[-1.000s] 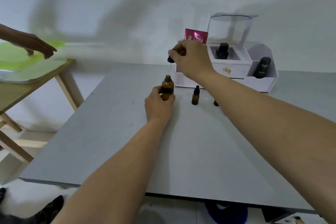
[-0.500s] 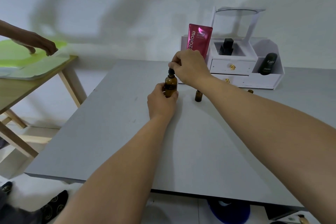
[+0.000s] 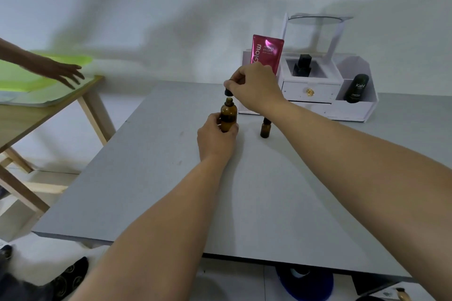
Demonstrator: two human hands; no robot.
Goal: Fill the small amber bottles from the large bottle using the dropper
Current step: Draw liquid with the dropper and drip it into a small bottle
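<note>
My left hand (image 3: 216, 135) wrapped around the large amber bottle (image 3: 228, 115) standing uncapped on the grey table (image 3: 151, 178), my right hand (image 3: 254, 88) pinching the dropper's black bulb (image 3: 228, 91) just above its mouth, small amber bottle (image 3: 265, 128) at three o'clock, white organizer (image 3: 315, 90) behind.

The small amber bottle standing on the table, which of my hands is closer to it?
Right. The right hand holds the dropper cap up behind the small amber bottle, its wrist passing just above it. The left hand grips the large bottle farther to the left.
</note>
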